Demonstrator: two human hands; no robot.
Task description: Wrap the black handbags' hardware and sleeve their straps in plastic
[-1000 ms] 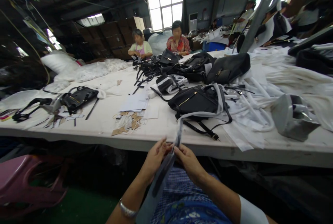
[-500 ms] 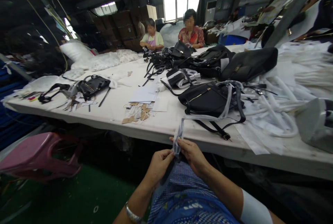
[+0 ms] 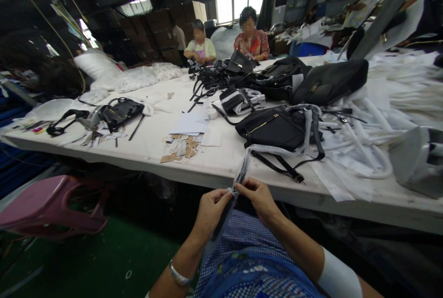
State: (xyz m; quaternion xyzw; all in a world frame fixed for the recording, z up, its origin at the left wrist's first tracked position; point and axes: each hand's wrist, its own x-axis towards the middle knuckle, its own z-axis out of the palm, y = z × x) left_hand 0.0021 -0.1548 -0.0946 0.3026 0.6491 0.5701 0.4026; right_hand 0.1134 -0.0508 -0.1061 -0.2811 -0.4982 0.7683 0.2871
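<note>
Fingertips of the left hand (image 3: 209, 210) and the right hand (image 3: 258, 198) meet low in the middle of the head view, just below the near edge of the long white worktable (image 3: 214, 175). Both hands pinch a narrow black strap wrapped in clear plastic film (image 3: 241, 174), with thumb and fingers pressed together on the wrapping where the two hands touch. Above the pinch the strap rises over the table edge towards a black leather handbag with a gold zip (image 3: 273, 127), which lies on the table right of centre. Below the pinch it hangs down past the left palm over a blue-and-white checked lap (image 3: 242, 238). A silver metal bracelet (image 3: 179, 277) circles the left wrist at the bottom of the frame.

Left of the handbag lie white paper sheets (image 3: 190, 125) and, nearer the edge, brown cardboard scraps (image 3: 180, 147). Further left on the table sits a smaller black bag with loose straps (image 3: 119, 111). A large flat black bag (image 3: 328, 83) stands in the upper right, with white wrapped tubes (image 3: 363, 150) heaped below it. More black bags and straps are piled at the table's far end, in the upper middle, where two seated people (image 3: 224, 42) work with their own hands. A pink plastic stool (image 3: 51, 205) stands on the green floor at lower left.
</note>
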